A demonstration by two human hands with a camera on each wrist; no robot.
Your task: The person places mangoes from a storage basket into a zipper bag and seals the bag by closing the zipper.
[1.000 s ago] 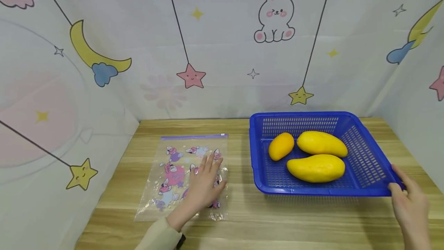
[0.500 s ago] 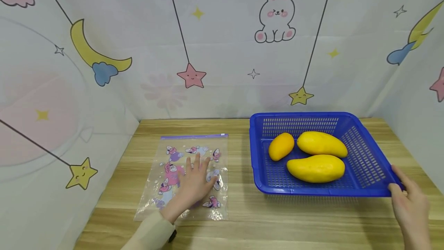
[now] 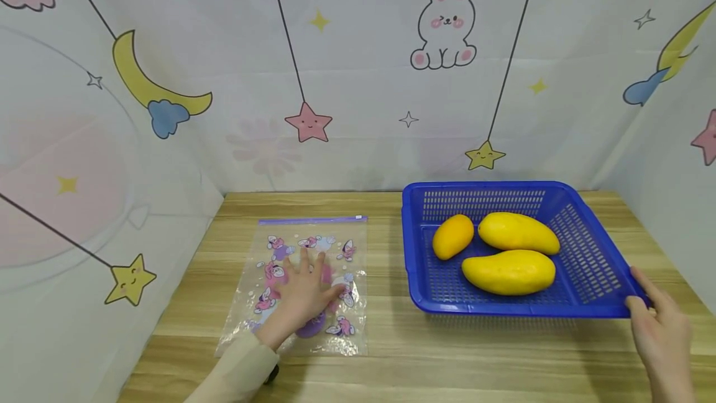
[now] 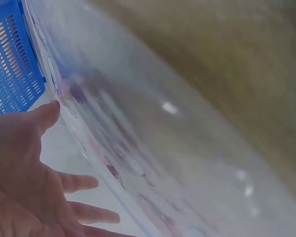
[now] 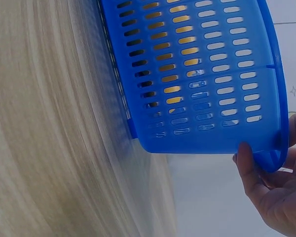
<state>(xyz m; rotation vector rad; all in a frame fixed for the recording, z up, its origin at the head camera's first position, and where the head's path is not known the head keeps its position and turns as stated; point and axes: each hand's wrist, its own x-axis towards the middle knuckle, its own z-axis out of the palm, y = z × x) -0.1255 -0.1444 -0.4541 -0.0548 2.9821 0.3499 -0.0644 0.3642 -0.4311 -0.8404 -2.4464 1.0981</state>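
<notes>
A clear zip bag with pink and purple cartoon prints and a purple slider strip lies flat on the left of the table. Over its middle is my left hand, fingers spread; the left wrist view shows the hand's palm side with straight fingers beside the bag. My right hand grips the near right corner of a blue plastic basket, its fingers curled round the rim in the right wrist view. Inside the basket lie two large yellow mangoes and one smaller orange-yellow mango.
The wood-grain table runs under both bag and basket. A white cloth printed with stars, moons and rabbits stands behind it and along both sides.
My left hand has slid left across the bag, from its right side to its middle, fingers still spread. The right hand, the basket and the mangoes have stayed in place.
</notes>
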